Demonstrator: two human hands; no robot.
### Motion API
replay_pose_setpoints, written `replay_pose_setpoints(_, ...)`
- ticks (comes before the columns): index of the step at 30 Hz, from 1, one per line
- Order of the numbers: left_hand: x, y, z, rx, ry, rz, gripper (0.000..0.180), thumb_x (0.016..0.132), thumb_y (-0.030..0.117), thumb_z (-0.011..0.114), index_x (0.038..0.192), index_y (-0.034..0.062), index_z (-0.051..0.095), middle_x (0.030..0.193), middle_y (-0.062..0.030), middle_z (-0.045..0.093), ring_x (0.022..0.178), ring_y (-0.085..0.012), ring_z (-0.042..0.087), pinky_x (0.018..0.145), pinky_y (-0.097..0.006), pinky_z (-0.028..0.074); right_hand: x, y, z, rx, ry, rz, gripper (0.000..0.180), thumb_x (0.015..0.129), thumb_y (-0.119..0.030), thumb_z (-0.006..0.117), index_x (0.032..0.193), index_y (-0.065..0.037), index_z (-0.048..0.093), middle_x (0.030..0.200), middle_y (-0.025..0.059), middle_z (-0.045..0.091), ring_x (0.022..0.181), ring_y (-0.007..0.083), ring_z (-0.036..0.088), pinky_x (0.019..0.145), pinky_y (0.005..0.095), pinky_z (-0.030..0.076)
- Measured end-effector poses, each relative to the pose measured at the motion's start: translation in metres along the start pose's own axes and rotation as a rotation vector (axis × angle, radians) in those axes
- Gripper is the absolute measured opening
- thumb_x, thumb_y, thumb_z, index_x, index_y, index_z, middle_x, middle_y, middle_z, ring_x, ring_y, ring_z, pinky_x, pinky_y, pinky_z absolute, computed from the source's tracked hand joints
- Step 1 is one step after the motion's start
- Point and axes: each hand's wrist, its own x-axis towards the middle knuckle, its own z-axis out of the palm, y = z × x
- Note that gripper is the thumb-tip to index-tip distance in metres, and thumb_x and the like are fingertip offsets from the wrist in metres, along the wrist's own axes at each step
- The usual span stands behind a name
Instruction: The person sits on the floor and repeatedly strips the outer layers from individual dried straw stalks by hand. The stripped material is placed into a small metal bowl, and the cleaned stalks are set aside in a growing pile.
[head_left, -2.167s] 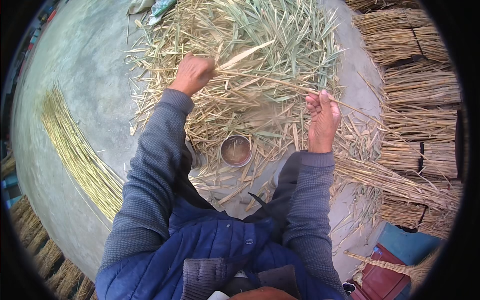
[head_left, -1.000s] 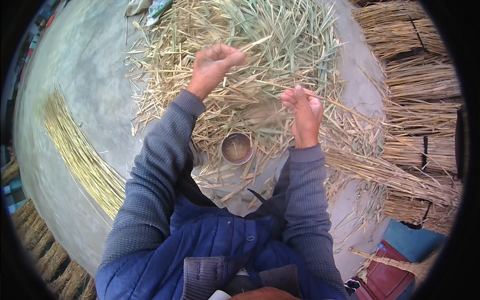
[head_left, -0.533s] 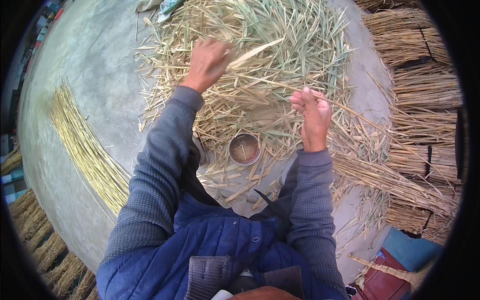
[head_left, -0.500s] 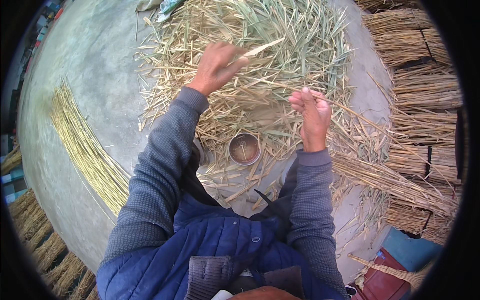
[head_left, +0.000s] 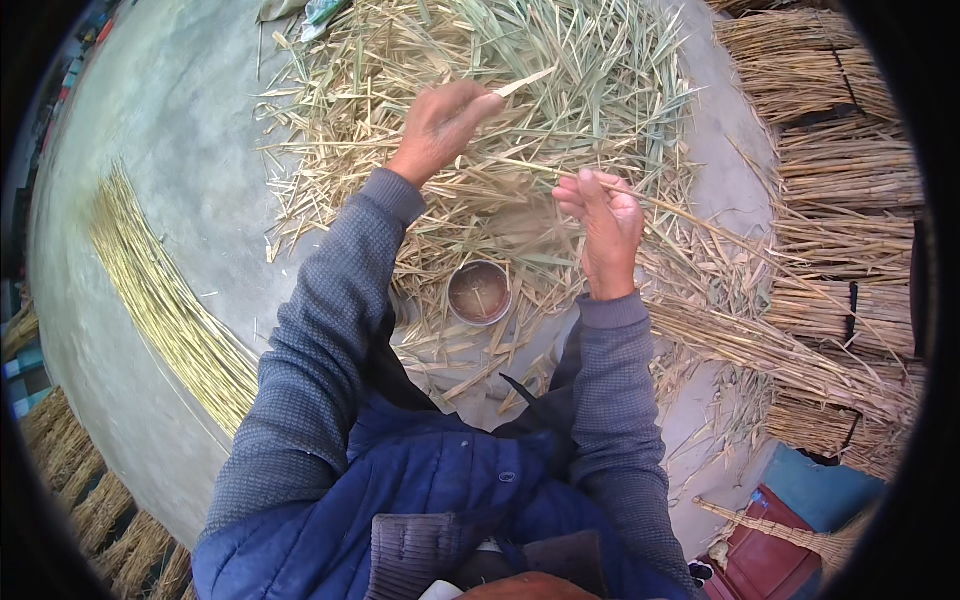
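My left hand (head_left: 440, 125) is raised over a wide heap of loose straw and leaf husks (head_left: 560, 60), its fingers closed on a pale leaf strip (head_left: 522, 83) that sticks out to the upper right. My right hand (head_left: 605, 225) pinches a thin straw stalk (head_left: 700, 215) that runs from between the hands out to the lower right. The two hands are a short way apart, both above the heap. A small round metal bowl (head_left: 479, 292) sits on the ground just below them, among the straw.
A long bundle of cleaned yellow stalks (head_left: 170, 300) lies on the grey concrete floor (head_left: 180, 130) at left. Tied straw bundles (head_left: 850, 130) are stacked along the right side. A red bag (head_left: 765, 555) and a small broom (head_left: 790, 530) lie at lower right.
My left hand has drawn the leaf strip up and away from the stalk. My right hand has shifted left and closer in, still gripping the stalk.
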Motion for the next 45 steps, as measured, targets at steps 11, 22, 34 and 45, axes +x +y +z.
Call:
replay_pose_setpoints(11,-0.002,-0.046,-0.030,0.665,-0.108,0.358,0.020,0.081,0.029,0.079,0.083,0.0121,0.069,0.077,-0.0028,0.066,0.081,-0.0223,0.061,0.078,-0.038,0.040,0.007,-0.017,-0.024,0.025,0.177,-0.070,0.031,0.097,-0.024,0.070,0.108,0.003,0.061,0.094,0.0149,0.072,0.081,0.0177,0.072,0.071,0.0245,0.058)
replay_pose_setpoints(22,-0.021,-0.006,0.037,-0.082,-0.350,0.221,0.027,0.086,0.025,0.080,0.098,0.0023,0.073,0.081,-0.0046,0.073,0.075,-0.0117,0.066,0.066,-0.030,0.051,-0.004,-0.010,-0.008,-0.022,-0.018,-0.052,0.030,0.097,-0.024,0.070,0.111,0.000,0.060,0.097,0.0137,0.072,0.084,0.0190,0.073,0.073,0.0266,0.057)
replay_pose_setpoints(34,-0.013,-0.011,0.034,-0.413,-0.418,-0.196,0.015,0.090,0.011,0.075,0.098,-0.0009,0.071,0.091,-0.0082,0.076,0.086,-0.0119,0.071,0.080,-0.025,0.056,-0.004,-0.022,-0.016,-0.116,0.022,-0.151,0.023,0.098,-0.019,0.067,0.108,0.001,0.061,0.099,0.0146,0.072,0.084,0.0194,0.073,0.076,0.0281,0.059)
replay_pose_setpoints(45,-0.024,-0.007,0.038,-0.408,-0.285,-0.246,0.017,0.088,0.013,0.079,0.096,0.0005,0.070,0.089,-0.0066,0.075,0.081,-0.0120,0.070,0.080,-0.026,0.057,0.001,-0.017,-0.015,-0.074,0.029,-0.128,0.021,0.100,-0.016,0.063,0.107,0.003,0.060,0.093,0.0141,0.071,0.082,0.0175,0.072,0.073,0.0257,0.057)
